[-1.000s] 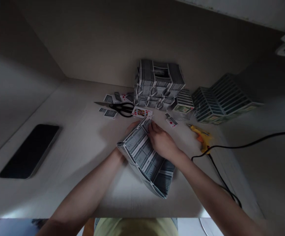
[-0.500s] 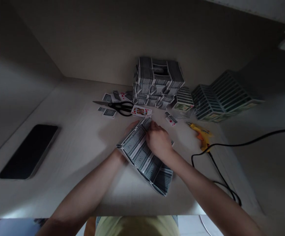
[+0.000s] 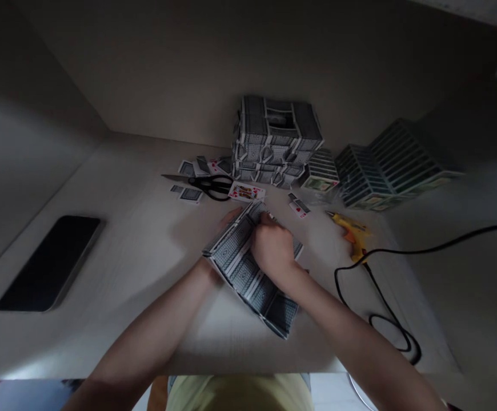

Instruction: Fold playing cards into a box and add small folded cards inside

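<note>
1. Grey patterned card piece (image 3: 242,268) sits tilted between your hands, over the tabletop (image 3: 137,228).
2. Your right hand (image 3: 273,246) has its fingers curled together against the patterned face, tips hidden.
3. Your left hand (image 3: 230,218) is mostly behind it, so can't tell if those fingers are clamped.
4. Black-handled scissors (image 3: 212,185) lie beyond, yellow glue gun (image 3: 353,234) off right.

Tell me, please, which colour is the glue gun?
Yellow, with an orange trigger; the head view shows it.
</note>
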A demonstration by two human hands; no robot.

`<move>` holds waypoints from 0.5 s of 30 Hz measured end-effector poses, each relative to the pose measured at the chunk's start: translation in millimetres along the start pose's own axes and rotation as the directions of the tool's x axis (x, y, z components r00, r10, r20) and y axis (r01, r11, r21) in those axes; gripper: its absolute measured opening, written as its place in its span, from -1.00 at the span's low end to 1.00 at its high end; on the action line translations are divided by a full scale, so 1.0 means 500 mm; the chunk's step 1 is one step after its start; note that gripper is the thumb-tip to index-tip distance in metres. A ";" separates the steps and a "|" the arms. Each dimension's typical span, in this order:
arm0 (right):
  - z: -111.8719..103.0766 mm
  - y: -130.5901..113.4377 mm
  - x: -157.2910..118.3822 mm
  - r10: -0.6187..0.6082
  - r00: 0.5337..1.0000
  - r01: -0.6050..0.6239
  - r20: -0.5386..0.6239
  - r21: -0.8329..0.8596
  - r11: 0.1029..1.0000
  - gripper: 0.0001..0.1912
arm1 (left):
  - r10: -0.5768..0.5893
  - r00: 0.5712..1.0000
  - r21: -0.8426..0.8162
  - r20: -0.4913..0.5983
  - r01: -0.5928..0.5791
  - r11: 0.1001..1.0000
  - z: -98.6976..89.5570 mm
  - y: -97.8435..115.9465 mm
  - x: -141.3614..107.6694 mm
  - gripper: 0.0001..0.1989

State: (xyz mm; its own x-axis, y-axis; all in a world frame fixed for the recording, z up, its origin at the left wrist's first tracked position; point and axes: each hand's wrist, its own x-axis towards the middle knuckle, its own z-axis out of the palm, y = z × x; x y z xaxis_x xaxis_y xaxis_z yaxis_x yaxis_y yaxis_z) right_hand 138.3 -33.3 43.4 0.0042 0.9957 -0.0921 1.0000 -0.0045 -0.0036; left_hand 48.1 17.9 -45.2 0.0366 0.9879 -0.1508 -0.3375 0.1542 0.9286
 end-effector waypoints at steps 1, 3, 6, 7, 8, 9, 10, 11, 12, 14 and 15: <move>0.001 0.002 0.000 0.011 1.000 -0.011 -0.003 0.012 1.000 -0.68 | 0.002 1.000 0.007 -0.004 -0.002 1.000 0.002 0.002 0.000 -0.86; 0.003 0.006 0.000 0.025 0.999 -0.024 -0.023 0.036 0.999 -0.68 | 0.005 1.000 0.011 -0.014 -0.005 1.000 0.004 0.007 -0.001 -0.85; 0.005 0.011 -0.001 0.030 0.997 -0.026 -0.065 0.056 0.998 -0.69 | 0.013 1.000 -0.003 -0.009 -0.013 1.000 0.004 0.019 -0.007 -0.81; 0.006 0.013 -0.001 0.028 0.997 -0.023 -0.075 0.062 0.998 -0.70 | 0.015 1.000 -0.007 0.000 -0.015 1.000 0.004 0.022 -0.009 -0.81; 0.005 0.013 -0.001 0.028 0.996 -0.022 -0.083 0.067 0.997 -0.70 | 0.016 1.000 -0.008 0.012 -0.016 1.000 0.003 0.025 -0.010 -0.81; 0.005 0.014 -0.001 0.029 0.996 -0.022 -0.089 0.073 0.997 -0.71 | 0.018 1.000 -0.009 0.024 -0.018 1.000 0.003 0.027 -0.012 -0.82; 0.005 0.015 -0.001 0.030 0.995 -0.023 -0.092 0.079 0.997 -0.71 | 0.021 0.999 -0.010 0.032 -0.021 1.000 0.003 0.028 -0.012 -0.82; 0.004 0.015 -0.001 0.032 0.995 -0.024 -0.092 0.084 0.996 -0.71 | 0.024 0.999 -0.011 0.039 -0.024 1.000 0.002 0.028 -0.013 -0.83; 0.003 0.015 -0.001 0.035 0.995 -0.027 -0.090 0.087 0.996 -0.71 | 0.027 0.999 -0.014 0.042 -0.026 1.000 0.002 0.026 -0.013 -0.83; 0.003 0.016 0.000 0.036 0.996 -0.027 -0.086 0.094 0.995 -0.71 | 0.028 0.999 -0.026 0.037 -0.027 0.999 0.002 0.021 -0.014 -0.83; 0.003 0.015 0.000 0.035 0.996 -0.026 -0.086 0.098 0.995 -0.71 | 0.024 0.999 -0.033 0.030 -0.023 0.999 0.002 0.018 -0.014 -0.83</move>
State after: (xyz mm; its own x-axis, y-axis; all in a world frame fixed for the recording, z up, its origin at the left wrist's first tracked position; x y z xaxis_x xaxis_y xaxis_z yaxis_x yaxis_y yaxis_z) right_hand 146.0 -33.4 41.8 0.0393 0.9992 -0.0059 0.9943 -0.0397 -0.0985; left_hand 45.9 12.2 -35.4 0.0571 0.9914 -0.1181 -0.3690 0.1308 0.9202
